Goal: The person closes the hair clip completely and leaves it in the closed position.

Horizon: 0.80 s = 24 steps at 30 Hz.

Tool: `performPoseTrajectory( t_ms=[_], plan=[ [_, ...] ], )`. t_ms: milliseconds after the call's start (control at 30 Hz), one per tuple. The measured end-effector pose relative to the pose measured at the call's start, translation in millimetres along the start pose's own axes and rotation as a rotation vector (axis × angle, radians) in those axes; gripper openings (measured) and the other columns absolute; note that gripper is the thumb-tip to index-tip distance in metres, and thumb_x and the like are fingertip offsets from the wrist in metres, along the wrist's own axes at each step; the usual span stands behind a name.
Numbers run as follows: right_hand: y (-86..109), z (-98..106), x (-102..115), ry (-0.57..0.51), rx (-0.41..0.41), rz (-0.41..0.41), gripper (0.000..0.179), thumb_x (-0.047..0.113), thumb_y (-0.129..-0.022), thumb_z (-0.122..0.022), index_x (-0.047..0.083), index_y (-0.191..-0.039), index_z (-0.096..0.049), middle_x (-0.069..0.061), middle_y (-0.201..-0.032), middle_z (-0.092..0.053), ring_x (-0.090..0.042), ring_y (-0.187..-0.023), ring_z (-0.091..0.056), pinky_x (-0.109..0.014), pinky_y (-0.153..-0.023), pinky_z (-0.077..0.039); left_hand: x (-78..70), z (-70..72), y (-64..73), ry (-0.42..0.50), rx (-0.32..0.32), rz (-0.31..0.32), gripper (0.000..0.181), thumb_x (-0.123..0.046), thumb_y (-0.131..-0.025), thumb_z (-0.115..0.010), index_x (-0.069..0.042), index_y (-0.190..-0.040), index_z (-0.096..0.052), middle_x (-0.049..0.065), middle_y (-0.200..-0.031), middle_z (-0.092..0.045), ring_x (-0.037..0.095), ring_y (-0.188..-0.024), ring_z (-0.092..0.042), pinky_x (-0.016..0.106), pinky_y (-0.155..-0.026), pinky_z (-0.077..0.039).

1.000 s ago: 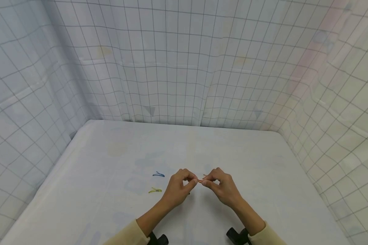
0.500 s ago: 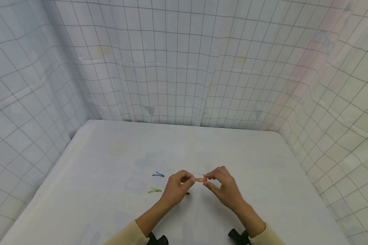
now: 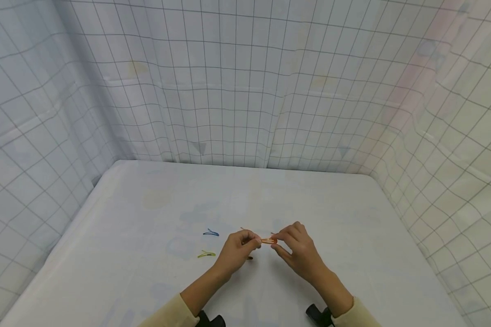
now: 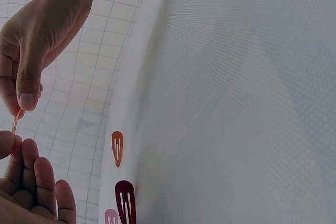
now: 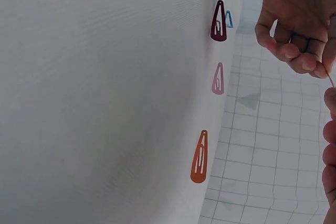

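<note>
An orange snap hair clip (image 3: 268, 241) is held level between my two hands, above the table. My left hand (image 3: 234, 255) pinches its left end between thumb and fingertips. Thumb and finger of my right hand (image 3: 300, 250) hold the other end. In the left wrist view the clip (image 4: 16, 122) shows edge-on as a thin strip between the fingertips. Beneath the hands, a second orange clip (image 5: 199, 158), a pink clip (image 5: 218, 78) and a dark maroon clip (image 5: 219, 22) lie on the table. In the head view the hands partly hide these.
A blue clip (image 3: 211, 232) and a yellow-green clip (image 3: 206, 254) lie to the left of my left hand. White cloth covers the table (image 3: 311, 195). Grid-patterned curtains (image 3: 237, 81) hang behind it and on both sides.
The right hand has shifted slightly right with its fingers spread wider, baring more of the clip. The left hand has moved a little left, and the maroon clip below shows more.
</note>
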State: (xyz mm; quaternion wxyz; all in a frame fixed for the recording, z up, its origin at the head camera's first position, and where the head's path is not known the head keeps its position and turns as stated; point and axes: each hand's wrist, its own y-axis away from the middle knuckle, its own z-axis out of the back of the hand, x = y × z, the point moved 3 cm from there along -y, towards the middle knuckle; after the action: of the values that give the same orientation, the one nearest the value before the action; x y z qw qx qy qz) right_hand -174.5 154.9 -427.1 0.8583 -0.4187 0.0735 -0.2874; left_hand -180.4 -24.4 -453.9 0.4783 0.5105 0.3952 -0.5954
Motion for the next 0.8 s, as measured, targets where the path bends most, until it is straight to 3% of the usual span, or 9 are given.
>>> performPoseTrajectory(
  t_ms=[167, 300, 400, 533, 800],
  plan=[
    [2.1, -0.6, -1.3, -0.047, 0.012, -0.044, 0.018, 0.018, -0.079, -0.075, 0.009, -0.093, -0.068, 0.001, -0.089, -0.062, -0.012, -0.081, -0.047, -0.020, -0.075, -0.037, -3.2, 1.1, 2.6, -0.023, 0.006, -0.073, 0.020, -0.024, -0.091, -0.061, -0.005, -0.096, -0.065, 0.010, -0.094, -0.062, 0.011, -0.080, -0.053, 0.035, -0.064, -0.054],
    [3.5, -0.9, -2.5, -0.112, 0.043, -0.136, 0.022, 0.013, -0.074, -0.079, 0.011, -0.094, -0.068, 0.003, -0.089, -0.063, -0.010, -0.082, -0.049, -0.016, -0.072, -0.040, -4.9, 1.8, 4.0, -0.085, -0.016, -0.143, 0.016, -0.027, -0.091, -0.062, -0.013, -0.097, -0.066, 0.006, -0.095, -0.064, 0.012, -0.084, -0.056, 0.036, -0.062, -0.056],
    [4.5, -1.0, -3.4, -0.166, 0.074, -0.217, 0.024, 0.011, -0.073, -0.079, 0.012, -0.094, -0.068, 0.004, -0.090, -0.064, -0.009, -0.083, -0.052, -0.019, -0.069, -0.045, -5.6, 2.0, 5.0, -0.146, -0.043, -0.177, 0.012, -0.026, -0.091, -0.061, -0.017, -0.098, -0.066, 0.001, -0.096, -0.065, 0.012, -0.087, -0.056, 0.030, -0.068, -0.054],
    [5.7, -1.2, -4.1, -0.218, 0.102, -0.306, 0.024, 0.009, -0.072, -0.080, 0.013, -0.093, -0.068, 0.006, -0.090, -0.065, -0.008, -0.084, -0.054, -0.024, -0.068, -0.050, -7.8, 1.6, 6.7, -0.195, -0.062, -0.200, 0.011, -0.022, -0.090, -0.062, -0.017, -0.100, -0.065, -0.005, -0.095, -0.064, 0.011, -0.088, -0.056, 0.026, -0.080, -0.048],
    [9.0, -1.9, -8.2, -0.255, 0.131, -0.389, 0.020, 0.011, -0.074, -0.078, 0.015, -0.092, -0.069, 0.005, -0.091, -0.067, -0.008, -0.084, -0.056, -0.026, -0.069, -0.052, -8.6, 1.7, 7.5, -0.213, -0.086, -0.246, 0.011, -0.017, -0.089, -0.064, -0.015, -0.100, -0.066, -0.005, -0.092, -0.063, 0.010, -0.086, -0.056, 0.036, -0.081, -0.050]
  ],
)
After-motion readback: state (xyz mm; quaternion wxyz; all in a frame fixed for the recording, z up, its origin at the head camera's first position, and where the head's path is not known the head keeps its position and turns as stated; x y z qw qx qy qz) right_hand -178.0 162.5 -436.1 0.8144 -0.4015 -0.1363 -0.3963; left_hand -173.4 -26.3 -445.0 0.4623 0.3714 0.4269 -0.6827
